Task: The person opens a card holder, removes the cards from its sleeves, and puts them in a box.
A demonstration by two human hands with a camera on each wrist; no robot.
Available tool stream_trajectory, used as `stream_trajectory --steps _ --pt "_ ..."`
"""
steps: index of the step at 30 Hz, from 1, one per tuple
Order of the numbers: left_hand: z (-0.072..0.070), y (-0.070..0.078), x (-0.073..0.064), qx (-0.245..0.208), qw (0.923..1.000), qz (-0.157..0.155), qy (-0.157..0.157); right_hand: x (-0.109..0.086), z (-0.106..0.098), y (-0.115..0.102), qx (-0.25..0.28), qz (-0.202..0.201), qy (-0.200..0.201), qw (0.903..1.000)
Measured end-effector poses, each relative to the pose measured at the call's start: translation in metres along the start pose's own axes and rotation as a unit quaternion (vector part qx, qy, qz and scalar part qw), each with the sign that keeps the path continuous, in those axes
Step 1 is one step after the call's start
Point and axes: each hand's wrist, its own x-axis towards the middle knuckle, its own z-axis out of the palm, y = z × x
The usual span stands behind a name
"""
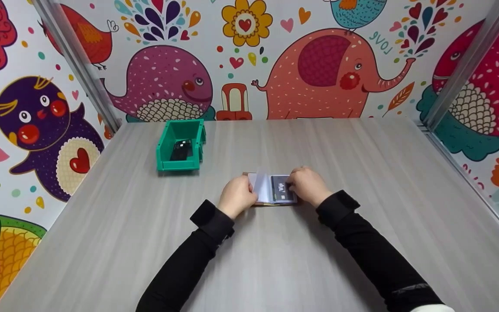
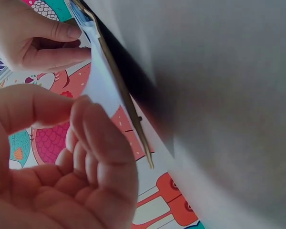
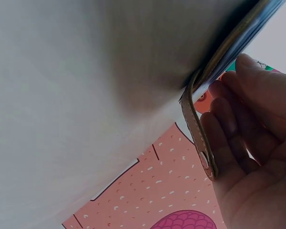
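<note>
A small brown card holder [image 1: 275,204] with clear sleeves lies spread on the table. A dark card marked "Vip" [image 1: 280,193] sits in its right side. Beside that card, a clear sleeve page [image 1: 263,186] stands raised and bent. My left hand [image 1: 238,196] is at the holder's left side, thumb and forefinger pinching the page's edge, as the left wrist view shows. On the right, my right hand [image 1: 309,185] touches the card side with thumb and fingertips, fingers loosely bent. The holder's strap with a snap [image 3: 204,157] sticks out beside those fingers.
A green bin [image 1: 179,165] with black items [image 1: 181,149] inside stands at the table's back left. Printed panels [image 1: 241,65] with cartoon animals rise along the back and both sides. The table [image 1: 249,268] has a pale wood-grain top.
</note>
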Motion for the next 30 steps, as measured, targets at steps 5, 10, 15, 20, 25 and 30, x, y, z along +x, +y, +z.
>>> stream_trajectory --steps 5,10,15,20,25,30 --pt "-0.0004 -0.0020 0.0007 0.006 0.9999 -0.007 -0.010 0.0002 0.0001 0.0005 -0.005 -0.010 0.002 0.9999" --pt "-0.0007 -0.0027 -0.0003 0.026 0.9994 -0.013 -0.015 0.0005 0.0015 0.0007 -0.004 0.001 0.001 1.0000" --pt "-0.0014 -0.0036 0.0004 0.045 0.9980 -0.028 -0.035 0.0008 0.0022 -0.0001 -0.001 0.010 -0.001 0.9999" --pt "-0.0007 -0.0051 0.0019 0.059 0.9962 -0.042 -0.049 0.0008 0.0017 -0.0007 0.002 0.010 0.000 1.0000" --pt "0.0006 -0.0053 0.0028 0.074 0.9939 -0.051 -0.063 0.0005 0.0009 -0.0010 0.001 0.007 0.000 1.0000" --pt "0.0017 -0.0049 0.0036 0.086 0.9917 -0.058 -0.077 0.0003 0.0010 -0.0006 0.000 0.004 0.003 1.0000"
